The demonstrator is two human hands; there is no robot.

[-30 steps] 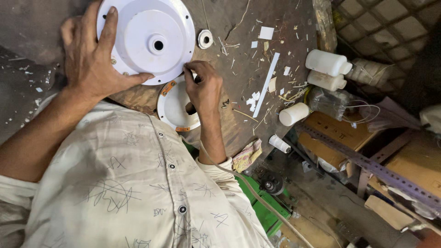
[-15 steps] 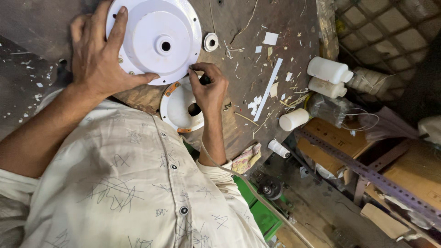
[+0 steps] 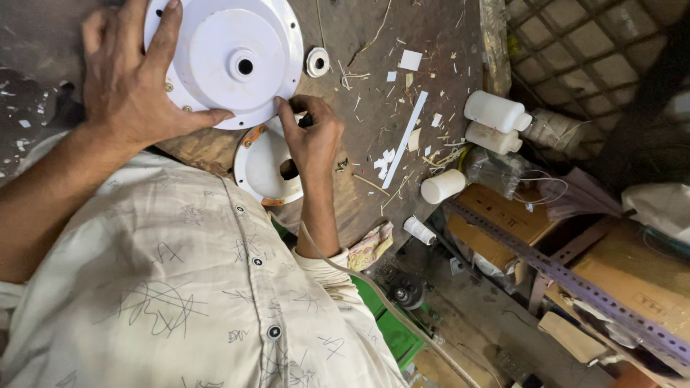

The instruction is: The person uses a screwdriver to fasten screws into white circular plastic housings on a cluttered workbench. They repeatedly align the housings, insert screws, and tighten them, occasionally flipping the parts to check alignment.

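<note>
Large white round cover (image 3: 230, 61): a shallow moulded disc with a raised centre and a dark middle hole, lying on the worn wooden bench (image 3: 431, 43) at the top of the view. Your left hand (image 3: 133, 86) lies flat over its left side, fingers spread on the rim and thumb stretched along its lower edge, pressing rather than clasping.

Second white disc (image 3: 262, 165): smaller, with orange tabs at its rim, lying just below the large cover and partly under your right hand.

Your right hand (image 3: 313, 136): fingers curled shut around a small dark tool (image 3: 305, 121), whose tip meets the lower right rim of the large cover. The kind of tool is too hidden to tell.

Small white ring (image 3: 318, 62): on the bench just right of the large cover, apart from it.

White strip (image 3: 406, 136): long and thin, lying slantwise on the bench among white scraps and shavings.

Two white plastic bottles (image 3: 496, 122): lying side by side at the bench's right edge.

White cylinder (image 3: 442, 185): below the bottles, near the edge.

Cardboard boxes (image 3: 503, 215) and a perforated metal angle bar (image 3: 575, 287): beyond the bench, lower right.
</note>
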